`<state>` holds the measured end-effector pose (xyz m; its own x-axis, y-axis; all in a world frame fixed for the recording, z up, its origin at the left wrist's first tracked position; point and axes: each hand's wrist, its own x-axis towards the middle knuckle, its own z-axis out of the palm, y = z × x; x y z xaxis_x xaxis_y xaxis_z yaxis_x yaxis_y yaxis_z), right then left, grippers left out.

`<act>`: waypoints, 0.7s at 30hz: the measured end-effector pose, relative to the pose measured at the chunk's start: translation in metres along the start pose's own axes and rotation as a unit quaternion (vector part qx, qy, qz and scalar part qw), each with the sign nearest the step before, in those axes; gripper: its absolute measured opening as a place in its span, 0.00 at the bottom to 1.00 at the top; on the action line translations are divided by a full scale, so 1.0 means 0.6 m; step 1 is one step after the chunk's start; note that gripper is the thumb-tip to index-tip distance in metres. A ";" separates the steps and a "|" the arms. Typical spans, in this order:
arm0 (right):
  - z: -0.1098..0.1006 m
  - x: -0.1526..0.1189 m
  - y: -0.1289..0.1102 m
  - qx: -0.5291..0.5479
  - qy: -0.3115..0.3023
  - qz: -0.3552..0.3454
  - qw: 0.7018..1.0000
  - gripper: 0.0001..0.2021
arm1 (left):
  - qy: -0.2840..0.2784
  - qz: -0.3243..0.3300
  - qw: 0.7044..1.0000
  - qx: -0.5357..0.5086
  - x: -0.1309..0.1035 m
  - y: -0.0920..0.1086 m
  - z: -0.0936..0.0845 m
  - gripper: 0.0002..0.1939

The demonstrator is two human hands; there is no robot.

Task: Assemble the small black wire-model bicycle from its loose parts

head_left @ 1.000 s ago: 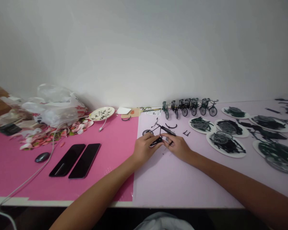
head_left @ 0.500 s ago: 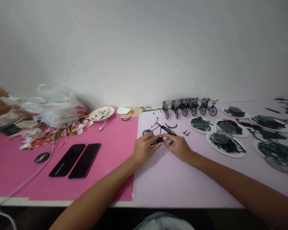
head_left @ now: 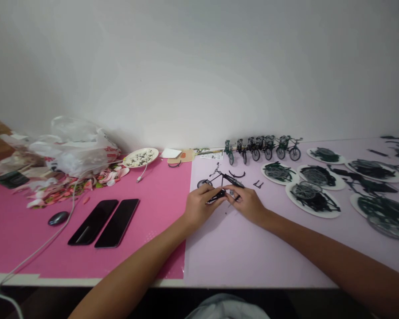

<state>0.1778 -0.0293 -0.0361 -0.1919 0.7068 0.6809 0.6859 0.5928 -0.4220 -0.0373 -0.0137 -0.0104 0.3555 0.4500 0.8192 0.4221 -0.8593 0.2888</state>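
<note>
My left hand (head_left: 201, 205) is closed in a pinch on a small black bicycle part (head_left: 216, 197). Close against it, my right hand (head_left: 248, 204) is also closed, its fingertips at the other end of that part. Just behind the fingers lies a partly assembled black miniature bicycle (head_left: 220, 177), its handlebar and a wheel showing and its near side hidden by my hands. Beyond it on the table are a curved black strip (head_left: 236, 174) and a small black bracket-like piece (head_left: 258, 184). A tiny dark bit (head_left: 225, 213) lies below my hands.
Several finished miniature bicycles (head_left: 267, 148) stand along the wall. White plates (head_left: 332, 215) of bicycle parts fill the right side. Two black phones (head_left: 118, 223), a mouse (head_left: 58, 218), a white cable (head_left: 73, 195), petals (head_left: 83, 184) and a plastic bag (head_left: 76, 146) lie on the left.
</note>
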 end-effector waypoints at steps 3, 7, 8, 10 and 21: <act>0.000 0.000 0.001 -0.006 -0.001 -0.001 1.000 0.14 | -0.003 -0.003 1.000 -0.005 -0.001 -0.001 0.001 0.15; 0.002 -0.001 0.001 -0.008 0.001 0.004 1.000 0.14 | -0.006 -0.007 1.000 -0.005 -0.002 0.000 0.000 0.15; 0.002 -0.001 0.001 -0.009 0.002 0.003 1.000 0.14 | -0.006 -0.005 1.000 -0.004 -0.001 0.000 -0.001 0.16; 0.002 -0.001 0.001 -0.009 0.002 0.005 1.000 0.14 | -0.005 -0.003 1.000 -0.001 -0.001 0.000 -0.001 0.16; -0.006 0.004 -0.017 -0.004 0.026 -0.006 1.000 0.16 | -0.015 -0.125 0.991 -0.040 0.010 0.000 -0.010 0.17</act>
<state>0.1728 -0.0349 -0.0279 -0.1630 0.6783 0.7165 0.6889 0.5981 -0.4095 -0.0402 -0.0122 -0.0026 0.2736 0.6572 0.7023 0.4338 -0.7360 0.5197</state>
